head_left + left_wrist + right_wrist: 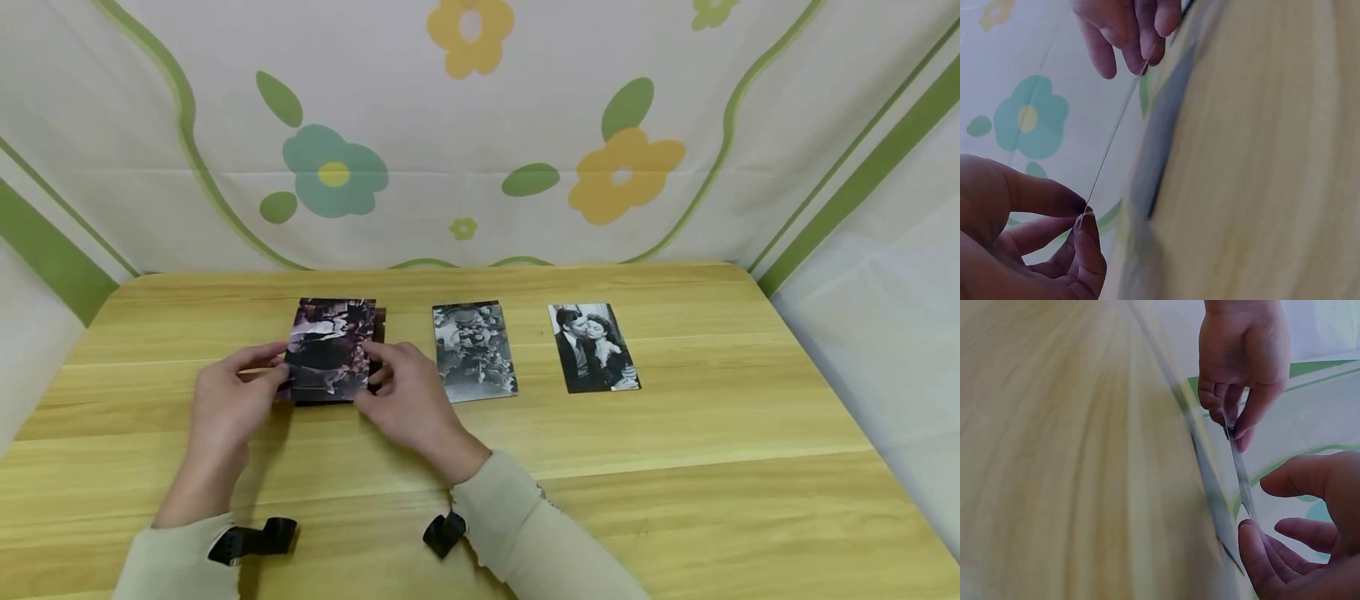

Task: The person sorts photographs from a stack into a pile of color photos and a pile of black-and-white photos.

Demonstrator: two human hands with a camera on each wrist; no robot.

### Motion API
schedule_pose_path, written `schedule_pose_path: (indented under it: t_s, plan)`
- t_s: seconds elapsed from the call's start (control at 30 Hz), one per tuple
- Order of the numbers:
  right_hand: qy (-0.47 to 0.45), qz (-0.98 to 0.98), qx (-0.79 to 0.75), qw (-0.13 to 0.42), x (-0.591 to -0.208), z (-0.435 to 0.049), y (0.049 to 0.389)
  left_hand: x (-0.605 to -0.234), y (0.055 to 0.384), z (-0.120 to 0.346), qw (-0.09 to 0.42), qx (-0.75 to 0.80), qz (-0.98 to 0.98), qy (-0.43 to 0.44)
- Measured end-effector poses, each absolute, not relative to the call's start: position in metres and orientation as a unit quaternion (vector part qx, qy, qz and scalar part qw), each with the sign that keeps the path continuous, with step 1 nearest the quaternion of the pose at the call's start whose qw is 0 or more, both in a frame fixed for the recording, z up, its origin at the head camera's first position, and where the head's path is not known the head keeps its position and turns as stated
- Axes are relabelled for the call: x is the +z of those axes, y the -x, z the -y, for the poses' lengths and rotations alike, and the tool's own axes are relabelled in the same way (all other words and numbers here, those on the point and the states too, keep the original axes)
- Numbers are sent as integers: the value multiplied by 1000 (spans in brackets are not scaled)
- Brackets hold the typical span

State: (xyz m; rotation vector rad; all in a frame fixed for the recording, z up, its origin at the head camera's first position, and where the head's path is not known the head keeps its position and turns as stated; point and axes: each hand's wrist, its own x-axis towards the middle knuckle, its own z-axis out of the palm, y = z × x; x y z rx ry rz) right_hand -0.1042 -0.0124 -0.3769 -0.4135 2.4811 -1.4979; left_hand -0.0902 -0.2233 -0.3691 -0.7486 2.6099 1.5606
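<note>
A photo card (326, 354) with a dark purplish picture is raised over other cards at the left of the table. My left hand (234, 396) pinches its left edge between thumb and fingers, as the left wrist view shows from the side. At the right edge is my right hand (412, 400); in the right wrist view its fingertips (1250, 534) touch the card while the thumb stands apart. Beneath lies a dark card (381, 321), mostly hidden. To the right lies a grey crowd photo card (474, 354), with another card's dark edge behind its top.
Farther right a black-and-white photo card (596, 348) of a couple lies on the wooden table (675, 492). A flowered cloth (480, 125) hangs behind the table's back edge. Black wrist-camera mounts (262, 537) stick out from both sleeves.
</note>
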Motion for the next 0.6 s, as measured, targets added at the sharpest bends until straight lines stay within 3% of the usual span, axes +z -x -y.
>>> schedule_pose_path:
  t_s: [0.6]
  plan:
    - [109,-875,-457,113,-388,12,108,-385,95,221,38,439,-875,200]
